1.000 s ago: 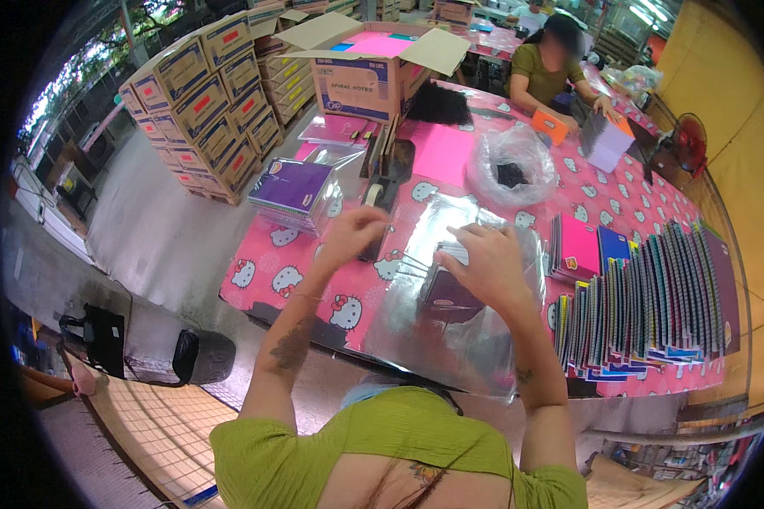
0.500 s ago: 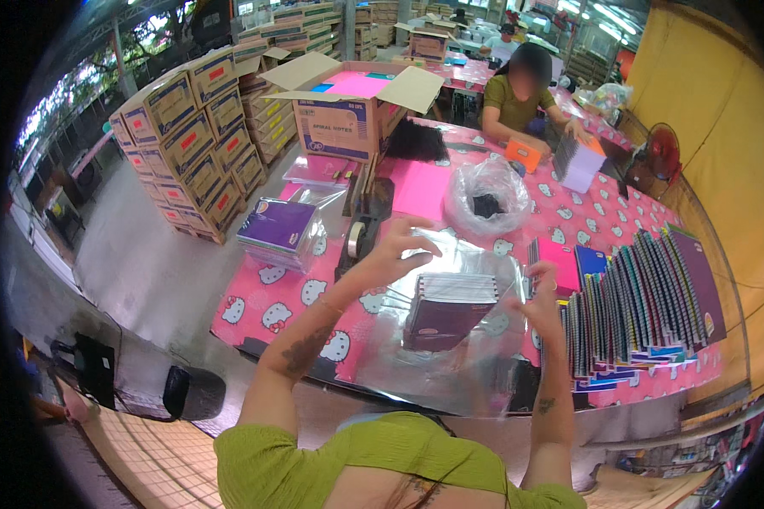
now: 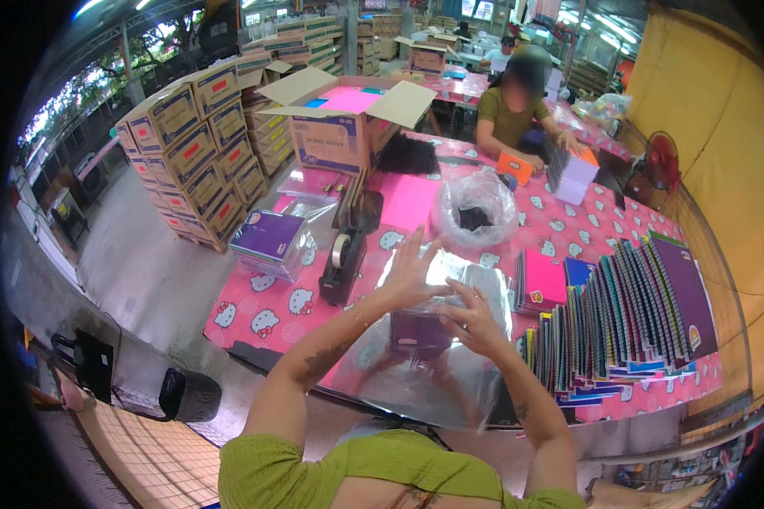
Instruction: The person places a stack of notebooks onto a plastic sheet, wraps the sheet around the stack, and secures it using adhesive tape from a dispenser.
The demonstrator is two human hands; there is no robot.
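Pink table (image 3: pixel 255 310) – purple notebook stack (image 3: pixel 420 331) in clear bag (image 3: pixel 433 382), under spread left hand (image 3: pixel 412 271), right hand (image 3: pixel 475 322) fingers pinching bag

tape dispenser (image 3: pixel 341 265) left of notebooks (image 3: pixel 419 329), probably bagged

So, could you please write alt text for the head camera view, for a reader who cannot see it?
Both bare hands, left hand and right hand, press on a stack of purple notebooks inside a clear plastic bag on a pink patterned table. A black tape dispenser stands left; upright spiral notebooks stand right.
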